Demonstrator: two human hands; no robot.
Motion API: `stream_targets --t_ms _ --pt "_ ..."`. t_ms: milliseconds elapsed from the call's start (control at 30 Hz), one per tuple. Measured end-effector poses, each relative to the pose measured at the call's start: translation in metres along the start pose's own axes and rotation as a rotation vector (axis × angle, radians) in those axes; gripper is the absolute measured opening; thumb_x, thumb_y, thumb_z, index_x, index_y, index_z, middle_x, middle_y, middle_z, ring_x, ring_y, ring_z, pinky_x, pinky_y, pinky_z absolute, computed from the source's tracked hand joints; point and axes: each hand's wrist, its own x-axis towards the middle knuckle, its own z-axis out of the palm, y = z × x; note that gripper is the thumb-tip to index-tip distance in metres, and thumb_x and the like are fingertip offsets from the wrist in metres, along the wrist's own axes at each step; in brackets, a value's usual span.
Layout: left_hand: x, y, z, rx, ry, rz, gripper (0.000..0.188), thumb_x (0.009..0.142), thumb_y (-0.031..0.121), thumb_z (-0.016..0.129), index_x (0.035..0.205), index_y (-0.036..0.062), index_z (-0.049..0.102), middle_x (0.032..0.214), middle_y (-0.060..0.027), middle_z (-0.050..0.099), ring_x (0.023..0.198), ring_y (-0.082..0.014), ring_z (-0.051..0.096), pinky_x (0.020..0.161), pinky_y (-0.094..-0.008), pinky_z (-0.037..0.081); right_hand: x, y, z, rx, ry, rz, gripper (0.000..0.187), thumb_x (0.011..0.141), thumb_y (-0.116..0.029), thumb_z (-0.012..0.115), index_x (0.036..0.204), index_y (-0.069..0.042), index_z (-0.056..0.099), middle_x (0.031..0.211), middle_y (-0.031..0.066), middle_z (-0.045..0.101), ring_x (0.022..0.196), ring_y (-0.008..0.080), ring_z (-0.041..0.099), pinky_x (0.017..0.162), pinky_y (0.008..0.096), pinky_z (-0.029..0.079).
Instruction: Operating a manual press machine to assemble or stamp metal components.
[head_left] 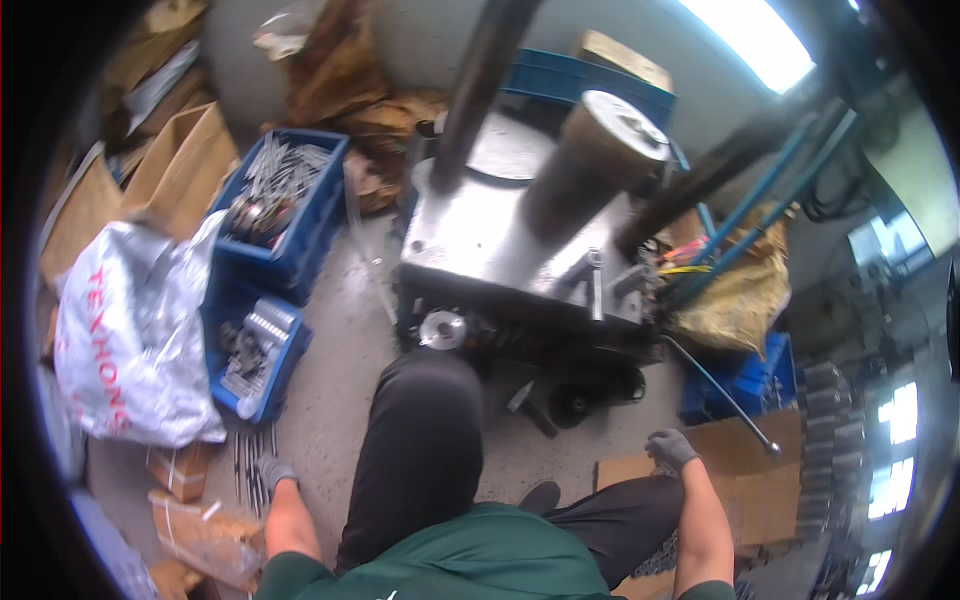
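Observation:
My left hand, in a grey glove, reaches down at the left to several thin dark metal rods lying side by side on the floor. Its fingers are drawn together against the rods; whether one is between them is too small to tell. Over by my right knee, my right hand, also gloved in grey, has its fingers curled in above a flat cardboard sheet. Anything inside those fingers is hidden. A heavy steel press-like machine with thick columns stands in front of me, and a wrench rests on its top.
Left of the machine are a blue bin of metal parts and another blue bin. A white plastic sack stands beside them. A long metal bar sticks out at the right, near a stack of grey parts.

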Motion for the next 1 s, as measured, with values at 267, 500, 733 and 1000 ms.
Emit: stream_targets --t_ms 267,500,733,1000 --pt "-0.019 0.004 -0.038 0.126 -0.414 0.147 0.04 0.088 0.029 0.067 0.113 -0.0017 0.074 0.115 -0.0262 0.073 0.107 -0.0405 0.072 0.087 -0.0487 0.058 -0.005 -0.106 0.026 -0.468 0.312 -0.768 0.028 0.088 -0.015 0.066 0.113 -0.004 0.072 0.107 0.0199 0.073 0.098 0.0398 0.069 0.086 0.0444 0.056" --pt "-0.06 0.02 -0.079 -0.937 -0.346 0.304 0.024 0.086 0.02 0.069 0.1 0.0009 0.063 0.078 -0.0082 0.064 0.065 -0.0218 0.063 0.06 -0.0389 0.052 -0.032 -0.31 0.031 -0.223 0.906 -1.3 0.038 0.085 -0.011 0.068 0.122 -0.006 0.064 0.127 0.0182 0.064 0.116 0.0395 0.062 0.101 0.0481 0.049" --pt "-0.11 0.282 -0.409 -1.652 -0.406 0.903 0.027 0.09 0.025 0.074 0.107 0.0108 0.059 0.084 0.0023 0.055 0.078 -0.0102 0.056 0.07 -0.0258 0.047 0.019 -0.311 0.013 -0.354 0.931 -1.246 0.045 0.085 -0.028 0.075 0.123 -0.006 0.066 0.13 0.0175 0.065 0.122 0.039 0.061 0.105 0.0476 0.049" --pt "-0.343 0.443 -0.515 -1.997 -1.187 0.892 0.049 0.103 0.02 0.06 0.149 0.0092 0.045 0.093 -0.0048 0.06 0.075 -0.0181 0.058 0.07 -0.0379 0.054 0.03 -0.318 0.028 -0.158 1.006 -1.296 0.022 0.084 -0.022 0.071 0.1 -0.008 0.073 0.103 0.0108 0.069 0.103 0.0325 0.064 0.094 0.0481 0.05"
